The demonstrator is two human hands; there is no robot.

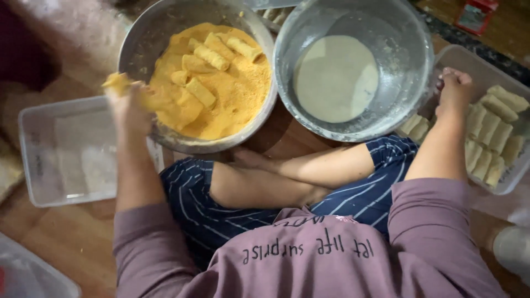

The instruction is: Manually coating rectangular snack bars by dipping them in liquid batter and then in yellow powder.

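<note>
On wooden floor (pixel 66 237), two metal bowls (pixel 353 33)

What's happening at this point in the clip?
A person sits cross-legged on a wooden floor. Their left hand holds a crumb-coated roll at the rim of a metal bowl of orange crumbs, where more rolls lie. The right hand rests, closed, at the edge of a clear tray of uncoated rolls. A bowl of white batter stands between them, and a nearly bare clear tray sits left.
</note>
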